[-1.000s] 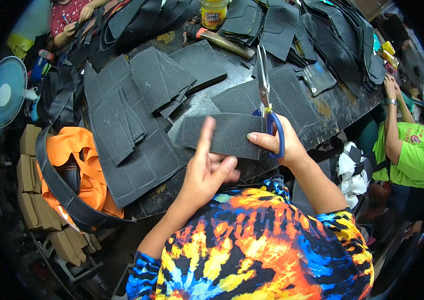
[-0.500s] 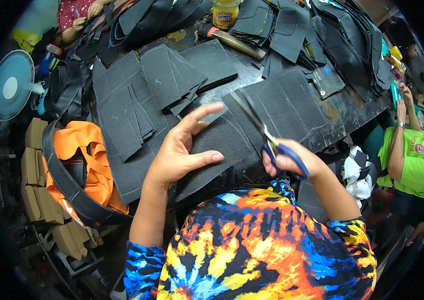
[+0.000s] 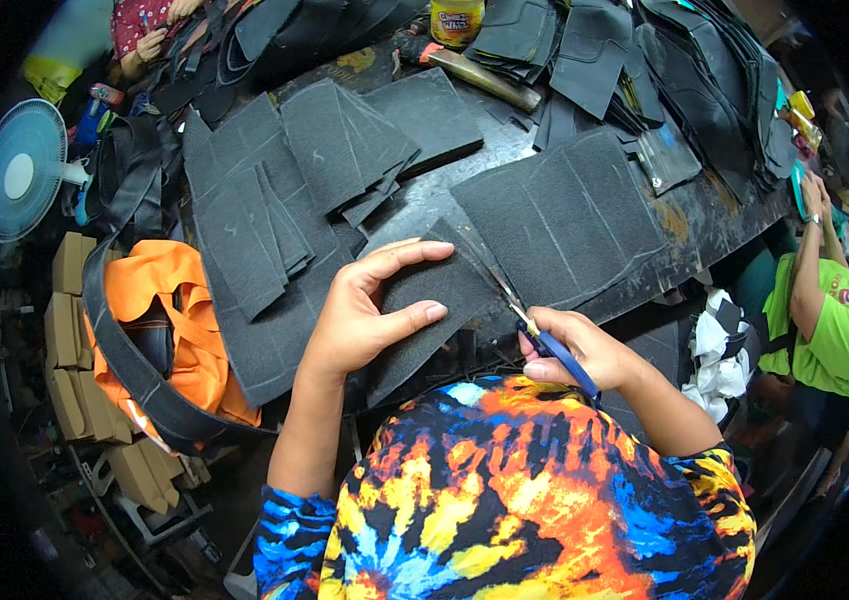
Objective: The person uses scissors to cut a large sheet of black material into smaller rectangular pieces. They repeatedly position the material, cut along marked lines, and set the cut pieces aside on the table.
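Note:
My left hand [image 3: 370, 310] lies flat with fingers spread on a dark grey fabric piece [image 3: 445, 290] at the near edge of the black worktable [image 3: 715, 225]. My right hand [image 3: 580, 350] grips blue-handled scissors [image 3: 525, 315], whose blades point up and left into the fabric beside my left fingertips. A larger grey fabric panel [image 3: 560, 220] with marked lines lies just beyond the scissors.
Stacks of cut grey fabric pieces [image 3: 295, 190] cover the table's left and far side. A yellow-lidded jar [image 3: 457, 20] and a hammer [image 3: 480, 75] sit at the back. An orange bag [image 3: 170, 330], cardboard boxes [image 3: 70, 330] and a blue fan [image 3: 20, 170] stand left. A person in green [image 3: 830, 310] is right.
The scissors swung from pointing upright to lying angled into the fabric. My left hand has come down flat on the piece, which now lies on the table.

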Available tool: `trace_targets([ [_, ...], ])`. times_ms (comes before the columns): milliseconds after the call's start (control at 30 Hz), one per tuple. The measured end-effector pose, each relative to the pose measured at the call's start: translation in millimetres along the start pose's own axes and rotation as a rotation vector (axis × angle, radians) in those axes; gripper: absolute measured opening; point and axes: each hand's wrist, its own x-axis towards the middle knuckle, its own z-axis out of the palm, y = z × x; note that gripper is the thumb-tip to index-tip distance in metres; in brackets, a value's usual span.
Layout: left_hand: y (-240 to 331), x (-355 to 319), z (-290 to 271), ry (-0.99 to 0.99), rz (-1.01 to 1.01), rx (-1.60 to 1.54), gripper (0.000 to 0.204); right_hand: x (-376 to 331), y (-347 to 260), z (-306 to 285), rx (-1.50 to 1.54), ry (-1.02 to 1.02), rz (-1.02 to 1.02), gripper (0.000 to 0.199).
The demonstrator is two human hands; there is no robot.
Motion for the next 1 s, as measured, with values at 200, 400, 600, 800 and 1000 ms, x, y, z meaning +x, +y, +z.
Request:
trace_targets([
  [200,-1,-3,-3,-0.039,-0.012,0.028,0.050,-6,2,6,0.160,0.037,0.105,0.028],
  [400,6,-4,0,-0.133,-0.031,0.050,0.049,-1,-1,7,0.167,0.006,0.103,0.029],
  [600,17,5,-30,-0.294,0.066,0.125,0.045,-3,3,3,0.246,0.022,0.170,0.026],
  [800,2,92,-105,0.501,0.314,-0.048,0.060,-25,18,-14,0.266,0.160,0.116,0.025],
  [1000,-17,117,-84,0.884,0.380,1.003,0.056,-60,36,-36,0.363,0.359,0.116,0.025],
])
